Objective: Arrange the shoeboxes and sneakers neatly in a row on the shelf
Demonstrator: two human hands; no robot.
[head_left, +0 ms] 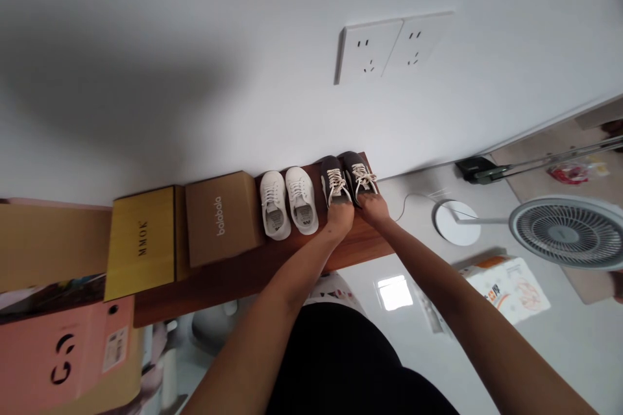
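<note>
A pair of dark sneakers with cream laces sits at the right end of a reddish-brown wooden shelf [219, 279], toes toward the wall. My left hand [341, 215] is closed on the heel end of the left dark sneaker [335, 176]. The heel of the right dark sneaker [359, 172] is gripped by my right hand [374, 207]. My fingers are partly hidden inside the shoe openings. Just left of them, a white sneaker [274, 201] and its matching white sneaker [300, 198] stand side by side, toes also toward the wall.
Left along the shelf are a brown shoe box [221, 217], a yellow box [141, 240] and a pink box [63, 356]. A white wall with a socket plate [394, 45] rises behind. On the floor at right stand a fan [564, 233] and a white package [516, 288].
</note>
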